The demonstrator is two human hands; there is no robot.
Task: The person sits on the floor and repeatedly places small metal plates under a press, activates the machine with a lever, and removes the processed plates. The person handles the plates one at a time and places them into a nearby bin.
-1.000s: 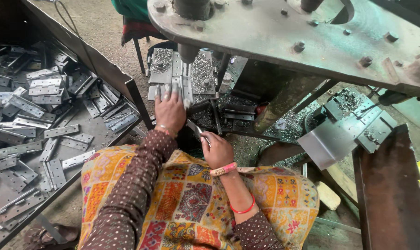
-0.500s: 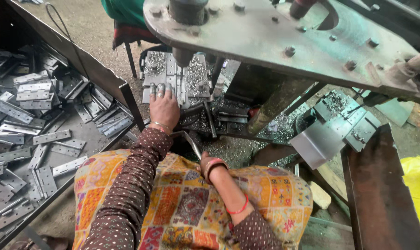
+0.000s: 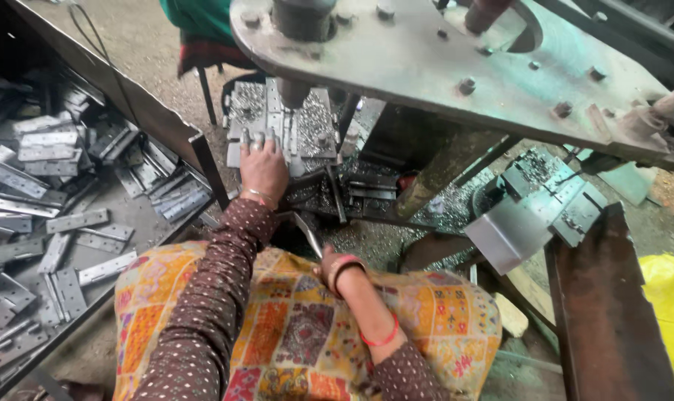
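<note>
— What are we doing with our left hand (image 3: 263, 169)?
— We are pressing it flat, fingers spread open, on the grey metal plate (image 3: 277, 122) sitting on the press bed, right under the dark round ram (image 3: 292, 93).
— And our right hand (image 3: 331, 261)?
— We are keeping it low by our patterned lap cloth (image 3: 292, 334). It is closing around a thin bent metal strip (image 3: 307, 232).
— Which way is the plate lying?
— Its long side is pointing away from us, and our left hand is nearer.

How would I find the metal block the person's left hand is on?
Start at the big grey press plate up top. Under its round post sits a flat block speckled with shiny chips, the left hand on it. Unlike the loose hinges in the left tray, it is one block.
</note>
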